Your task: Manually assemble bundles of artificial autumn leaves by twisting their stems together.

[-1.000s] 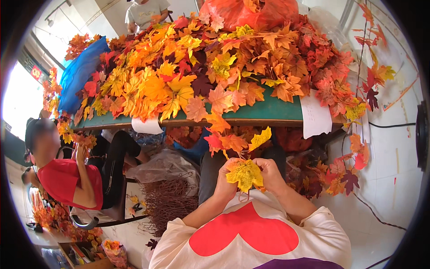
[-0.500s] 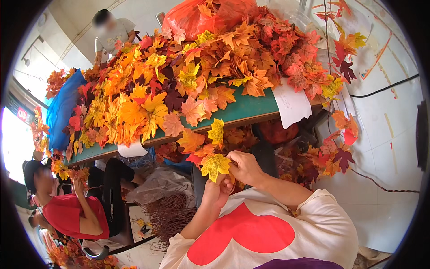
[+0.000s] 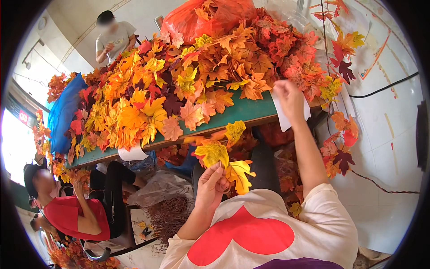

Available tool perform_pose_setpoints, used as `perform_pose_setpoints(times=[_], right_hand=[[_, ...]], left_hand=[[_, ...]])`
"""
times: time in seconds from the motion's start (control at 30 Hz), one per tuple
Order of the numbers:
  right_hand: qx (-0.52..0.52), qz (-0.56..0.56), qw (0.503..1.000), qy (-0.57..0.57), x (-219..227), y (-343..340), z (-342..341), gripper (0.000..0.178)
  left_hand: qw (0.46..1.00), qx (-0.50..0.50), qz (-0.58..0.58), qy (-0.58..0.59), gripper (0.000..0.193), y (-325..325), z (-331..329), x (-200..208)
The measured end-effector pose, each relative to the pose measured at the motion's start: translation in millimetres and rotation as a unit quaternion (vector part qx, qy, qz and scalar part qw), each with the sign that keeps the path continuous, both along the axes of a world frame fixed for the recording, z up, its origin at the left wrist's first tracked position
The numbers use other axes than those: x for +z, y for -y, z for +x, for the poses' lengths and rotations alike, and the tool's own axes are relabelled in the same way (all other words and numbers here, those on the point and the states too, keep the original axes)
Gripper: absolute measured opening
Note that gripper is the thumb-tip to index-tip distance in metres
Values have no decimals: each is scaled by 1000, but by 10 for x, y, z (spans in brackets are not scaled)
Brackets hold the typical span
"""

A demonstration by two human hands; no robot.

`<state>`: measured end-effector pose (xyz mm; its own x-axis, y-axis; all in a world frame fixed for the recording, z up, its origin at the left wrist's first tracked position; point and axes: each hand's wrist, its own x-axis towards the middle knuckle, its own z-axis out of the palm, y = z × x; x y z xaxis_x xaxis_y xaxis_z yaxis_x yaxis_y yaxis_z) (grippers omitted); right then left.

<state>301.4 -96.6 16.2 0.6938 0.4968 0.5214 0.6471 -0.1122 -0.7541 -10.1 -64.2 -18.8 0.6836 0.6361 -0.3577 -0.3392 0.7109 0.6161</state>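
My left hand (image 3: 212, 183) is closed on a spray of artificial maple leaves (image 3: 210, 153) in front of my chest. Its leaves are yellow and orange, and one yellow-orange leaf (image 3: 240, 175) fans out beside my fingers. My right hand (image 3: 289, 99) is stretched out over the white paper sheet (image 3: 285, 117) at the table edge, close to the red-orange leaves (image 3: 300, 54). Motion smears its fingers, so whether they hold anything cannot be made out.
The green table (image 3: 251, 107) bears a big heap of orange and yellow leaves (image 3: 134, 107), an orange-red plastic bag (image 3: 208, 20) and a blue bag (image 3: 65, 114). A leaf garland (image 3: 340, 67) hangs at the right. A co-worker in red (image 3: 74, 213) sits left; another person (image 3: 114, 38) is behind the table.
My right hand has left the leaf spray and reached forward and right to the table. The left hand keeps the spray, which has turned so another yellow-orange leaf shows.
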Motion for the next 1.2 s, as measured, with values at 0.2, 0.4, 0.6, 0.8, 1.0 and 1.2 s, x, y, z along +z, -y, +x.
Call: perform_pose_setpoints(times=[0.2,0.4,0.6,0.8,1.0,1.2], right_hand=[[-125,22,984,124,-8,-330,1006,16],[-201,-62,975,67,15,-861,1769,42],[-103,-65,964,-237,10,-934,2050,29],[-82,-14,956,-280,8,-988,1953,26],[-99,2,934,-344,-136,-1095,2194,27],[-55,62,925,-372,-148,-1026,2302,18]], left_hand=[[1000,8,18,-7,13,-16,32,84],[999,-14,-34,-11,9,21,45,46],[999,-5,-48,4,11,15,11,-8],[998,0,-57,7,12,-39,3,-43],[997,-11,-76,-17,8,-20,77,17],[997,-12,-75,-9,8,-54,13,-10]])
